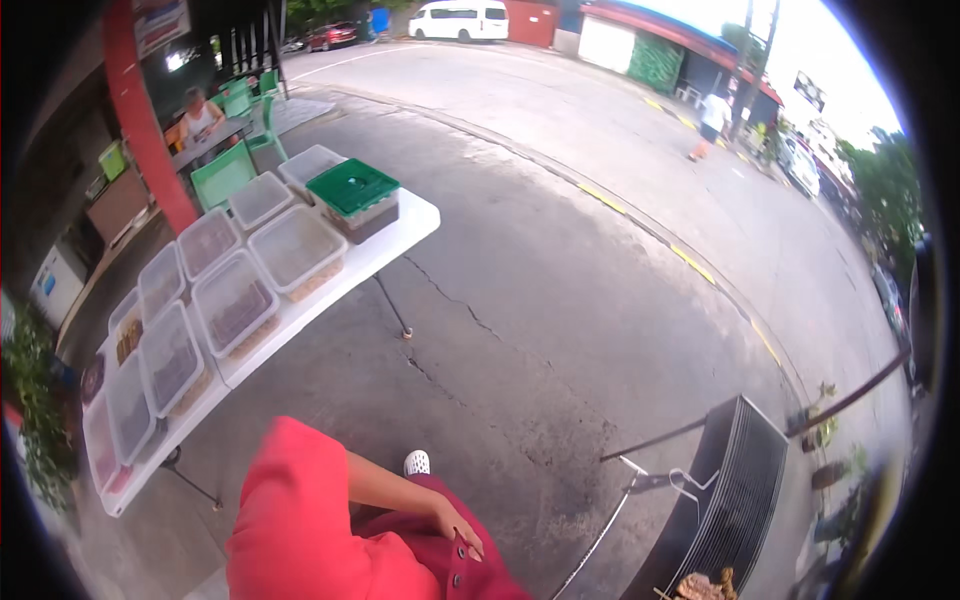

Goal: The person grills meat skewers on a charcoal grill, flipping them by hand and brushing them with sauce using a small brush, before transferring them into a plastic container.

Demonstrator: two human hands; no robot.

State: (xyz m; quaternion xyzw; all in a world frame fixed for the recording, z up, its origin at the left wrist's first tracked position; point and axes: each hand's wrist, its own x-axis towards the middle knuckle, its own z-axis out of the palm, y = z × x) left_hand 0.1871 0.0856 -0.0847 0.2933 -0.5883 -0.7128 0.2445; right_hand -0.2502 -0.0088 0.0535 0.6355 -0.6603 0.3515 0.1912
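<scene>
My left hand [459,531] rests against a dark red buttoned garment [480,499] at my waist, below a bright red sleeve. Its fingertips are partly hidden, so whether they grip the cloth is unclear. My right hand is out of view. On the lower right stands a long black grill [739,465] with a ribbed grate, and skewered meat [705,586] lies at its near end. A wire hanger [694,484] hangs at its side. To my left, a white folding table [322,300] bears several clear plastic food tubs [234,304] and one with a green lid [352,186].
Green plastic chairs [225,176] and a seated person [200,120] are beyond the table, beside a red post [146,112]. A kerb with yellow marks [691,264] edges the road, where another person [712,120] walks. Potted plants [825,431] stand behind the grill.
</scene>
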